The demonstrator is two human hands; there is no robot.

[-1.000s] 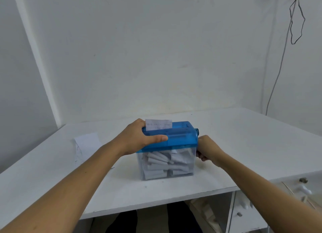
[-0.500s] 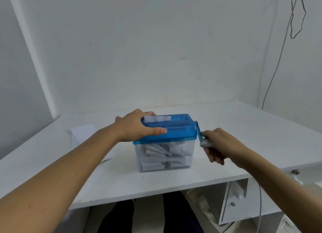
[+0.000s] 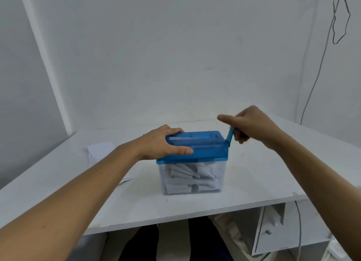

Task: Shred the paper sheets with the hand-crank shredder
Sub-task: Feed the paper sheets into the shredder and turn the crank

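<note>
- Head view: the hand-crank shredder stands near the middle of the white counter, a blue top on a clear bin.
- The left hand grasps the blue top at its left end, fingers over the far edge and thumb along the front face.
- The right hand is curled round the knob of the crank. The crank arm is tilted up and to the right from the shredder's right side, and the index finger sticks out to the left.
- A thin strip of paper sheet shows in the slot on top.
- Pale shreds fill much of the bin.
- More paper sheets lie flat on the counter to the left, partly behind the left forearm.
- A dark cable hangs down the wall at the right.
</note>
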